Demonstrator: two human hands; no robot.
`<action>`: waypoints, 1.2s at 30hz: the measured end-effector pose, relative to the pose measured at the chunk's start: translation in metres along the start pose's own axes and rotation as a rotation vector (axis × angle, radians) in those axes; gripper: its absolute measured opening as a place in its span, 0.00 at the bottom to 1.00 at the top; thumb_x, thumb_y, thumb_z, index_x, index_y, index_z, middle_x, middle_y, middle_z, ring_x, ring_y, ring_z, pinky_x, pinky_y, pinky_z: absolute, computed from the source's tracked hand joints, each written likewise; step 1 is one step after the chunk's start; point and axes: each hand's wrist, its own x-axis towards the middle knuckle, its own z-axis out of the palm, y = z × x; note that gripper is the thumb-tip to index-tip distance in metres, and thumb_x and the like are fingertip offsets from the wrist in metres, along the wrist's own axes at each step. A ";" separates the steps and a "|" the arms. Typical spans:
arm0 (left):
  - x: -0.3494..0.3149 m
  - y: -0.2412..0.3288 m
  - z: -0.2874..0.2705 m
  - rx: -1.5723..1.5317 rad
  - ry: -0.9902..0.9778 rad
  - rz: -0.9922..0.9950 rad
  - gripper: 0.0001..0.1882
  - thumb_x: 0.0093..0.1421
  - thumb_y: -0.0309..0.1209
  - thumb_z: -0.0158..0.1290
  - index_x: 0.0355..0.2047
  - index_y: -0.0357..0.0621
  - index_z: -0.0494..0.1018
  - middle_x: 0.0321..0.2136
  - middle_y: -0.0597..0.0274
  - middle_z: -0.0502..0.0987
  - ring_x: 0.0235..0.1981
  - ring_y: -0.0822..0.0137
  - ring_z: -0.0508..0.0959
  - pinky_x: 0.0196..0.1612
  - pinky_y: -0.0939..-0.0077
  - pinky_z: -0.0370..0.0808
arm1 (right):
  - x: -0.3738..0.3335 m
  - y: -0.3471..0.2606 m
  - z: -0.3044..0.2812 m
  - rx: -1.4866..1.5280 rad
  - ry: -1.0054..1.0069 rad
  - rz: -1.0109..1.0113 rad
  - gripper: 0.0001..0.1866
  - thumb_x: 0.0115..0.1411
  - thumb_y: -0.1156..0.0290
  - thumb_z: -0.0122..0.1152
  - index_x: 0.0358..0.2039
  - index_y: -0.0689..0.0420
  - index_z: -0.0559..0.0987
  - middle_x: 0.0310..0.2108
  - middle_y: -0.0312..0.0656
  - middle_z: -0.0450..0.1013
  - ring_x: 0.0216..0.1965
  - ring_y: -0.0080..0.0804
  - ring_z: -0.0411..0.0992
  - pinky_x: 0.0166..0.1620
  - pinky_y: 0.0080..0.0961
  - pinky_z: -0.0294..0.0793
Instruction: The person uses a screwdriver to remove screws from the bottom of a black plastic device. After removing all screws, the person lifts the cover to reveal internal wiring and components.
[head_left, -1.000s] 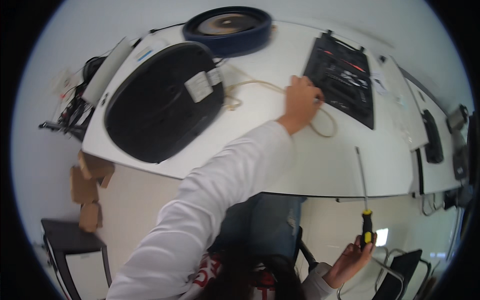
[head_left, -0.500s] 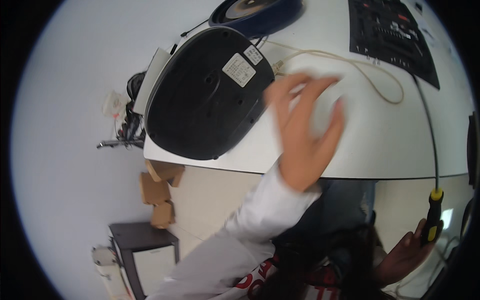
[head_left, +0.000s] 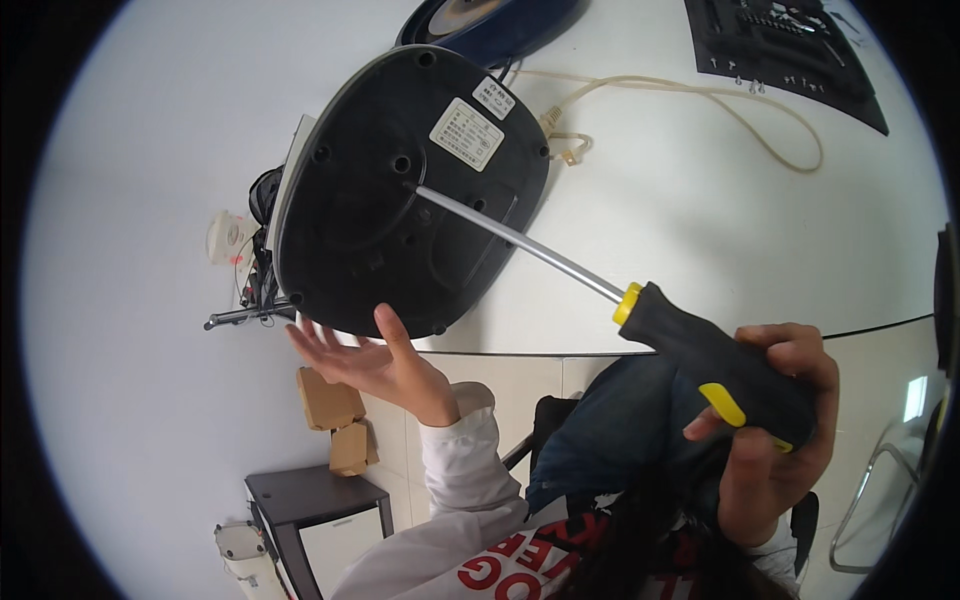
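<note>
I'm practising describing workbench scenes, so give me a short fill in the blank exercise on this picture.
The screwdriver is held in the ____ hand.
Its handle is black and ____.
The left hand is near the black base, which bears ____ pale labels.

Missing words: right; yellow; two.

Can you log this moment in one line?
right hand: holds screwdriver | left hand: open, by black base | base: white labels showing

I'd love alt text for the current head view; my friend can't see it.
A right hand points a black-handled screwdriver at a rounded black base; the open left hand is at its near edge. Also on the white table: a beige cord, round blue object and black tool tray.
</note>
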 end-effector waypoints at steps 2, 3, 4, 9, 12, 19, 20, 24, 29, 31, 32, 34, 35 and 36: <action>-0.001 0.000 0.000 -0.011 -0.043 -0.086 0.43 0.53 0.34 0.55 0.63 0.47 0.42 0.61 0.53 0.45 0.62 0.53 0.49 0.62 0.59 0.49 | -0.001 0.004 0.006 -0.023 0.007 -0.027 0.24 0.51 0.69 0.62 0.44 0.66 0.63 0.43 0.53 0.61 0.38 0.35 0.72 0.32 0.20 0.80; -0.001 0.001 0.002 -0.108 -0.066 -0.120 0.43 0.54 0.34 0.55 0.63 0.47 0.41 0.61 0.52 0.45 0.62 0.54 0.49 0.62 0.60 0.49 | -0.002 0.006 0.008 -0.034 0.008 -0.040 0.24 0.51 0.69 0.61 0.45 0.66 0.63 0.43 0.53 0.61 0.38 0.35 0.72 0.32 0.20 0.80; -0.003 0.003 0.005 -0.205 -0.089 -0.154 0.43 0.54 0.35 0.55 0.63 0.47 0.41 0.62 0.52 0.45 0.62 0.54 0.49 0.62 0.61 0.49 | -0.003 0.008 0.010 -0.023 0.010 -0.033 0.24 0.52 0.68 0.61 0.45 0.66 0.63 0.43 0.53 0.61 0.39 0.36 0.72 0.32 0.22 0.80; -0.013 -0.002 0.007 -0.217 -0.079 -0.123 0.42 0.56 0.39 0.53 0.63 0.45 0.40 0.61 0.52 0.48 0.60 0.59 0.53 0.61 0.68 0.49 | -0.007 0.017 0.013 -0.049 -0.016 -0.060 0.24 0.52 0.69 0.60 0.45 0.66 0.63 0.43 0.53 0.61 0.39 0.37 0.71 0.34 0.23 0.81; -0.019 -0.013 0.008 -0.250 -0.063 -0.163 0.38 0.61 0.40 0.48 0.62 0.39 0.41 0.60 0.53 0.51 0.56 0.67 0.59 0.58 0.79 0.54 | -0.005 0.020 0.016 -0.051 -0.009 -0.090 0.23 0.52 0.71 0.60 0.45 0.66 0.63 0.43 0.53 0.60 0.40 0.38 0.71 0.34 0.24 0.81; -0.020 -0.007 0.016 -0.251 -0.012 -0.129 0.37 0.60 0.41 0.48 0.62 0.38 0.44 0.59 0.53 0.53 0.56 0.67 0.59 0.58 0.80 0.54 | -0.001 0.019 0.019 -0.044 -0.025 -0.089 0.23 0.49 0.72 0.62 0.43 0.66 0.65 0.43 0.54 0.61 0.40 0.36 0.71 0.34 0.22 0.80; -0.021 -0.007 0.015 -0.249 -0.006 -0.133 0.37 0.60 0.41 0.48 0.62 0.38 0.45 0.59 0.53 0.53 0.56 0.67 0.59 0.58 0.80 0.54 | -0.001 0.018 0.018 -0.063 -0.042 -0.075 0.23 0.49 0.72 0.63 0.43 0.66 0.66 0.43 0.54 0.61 0.40 0.36 0.71 0.35 0.22 0.80; -0.022 -0.011 0.013 -0.214 0.009 -0.150 0.37 0.60 0.42 0.48 0.61 0.38 0.45 0.59 0.52 0.54 0.56 0.66 0.60 0.56 0.80 0.56 | -0.003 0.018 0.017 -0.117 -0.067 -0.055 0.23 0.47 0.71 0.65 0.42 0.63 0.67 0.43 0.53 0.62 0.40 0.35 0.69 0.38 0.23 0.76; -0.022 -0.012 0.015 -0.226 0.014 -0.121 0.37 0.60 0.42 0.48 0.62 0.39 0.44 0.59 0.51 0.54 0.55 0.65 0.61 0.55 0.81 0.58 | -0.001 0.013 0.019 -0.172 -0.096 -0.086 0.23 0.45 0.72 0.67 0.41 0.61 0.68 0.42 0.52 0.63 0.41 0.36 0.68 0.40 0.24 0.74; -0.022 -0.014 0.015 -0.223 0.021 -0.113 0.37 0.60 0.41 0.48 0.62 0.40 0.43 0.59 0.51 0.54 0.56 0.65 0.60 0.54 0.81 0.58 | 0.002 0.011 0.018 -0.205 -0.108 -0.111 0.23 0.45 0.72 0.67 0.41 0.60 0.68 0.42 0.51 0.63 0.41 0.35 0.68 0.41 0.23 0.74; -0.022 -0.013 0.015 -0.227 0.023 -0.102 0.37 0.61 0.41 0.48 0.63 0.41 0.43 0.59 0.51 0.54 0.56 0.65 0.60 0.54 0.82 0.58 | 0.003 0.010 0.018 -0.211 -0.106 -0.118 0.23 0.45 0.72 0.67 0.41 0.60 0.68 0.42 0.51 0.63 0.41 0.35 0.68 0.41 0.23 0.74; -0.021 -0.012 0.016 -0.218 0.026 -0.077 0.37 0.61 0.41 0.48 0.63 0.42 0.43 0.59 0.52 0.55 0.53 0.67 0.62 0.50 0.84 0.60 | 0.009 0.009 0.018 -0.219 -0.103 -0.146 0.24 0.46 0.69 0.66 0.42 0.61 0.67 0.42 0.51 0.63 0.40 0.35 0.69 0.39 0.23 0.75; -0.021 -0.013 0.016 -0.205 0.027 -0.063 0.37 0.61 0.41 0.48 0.63 0.43 0.42 0.58 0.53 0.55 0.49 0.69 0.64 0.47 0.85 0.62 | 0.011 0.010 0.017 -0.242 -0.118 -0.177 0.25 0.48 0.67 0.64 0.43 0.62 0.66 0.42 0.51 0.63 0.39 0.35 0.69 0.37 0.22 0.76; -0.021 -0.013 0.016 -0.191 0.029 -0.049 0.37 0.61 0.41 0.48 0.63 0.44 0.42 0.58 0.54 0.56 0.46 0.71 0.67 0.44 0.87 0.64 | 0.015 0.013 0.011 -0.305 -0.168 -0.244 0.27 0.51 0.62 0.61 0.45 0.64 0.63 0.42 0.52 0.62 0.37 0.35 0.70 0.34 0.21 0.77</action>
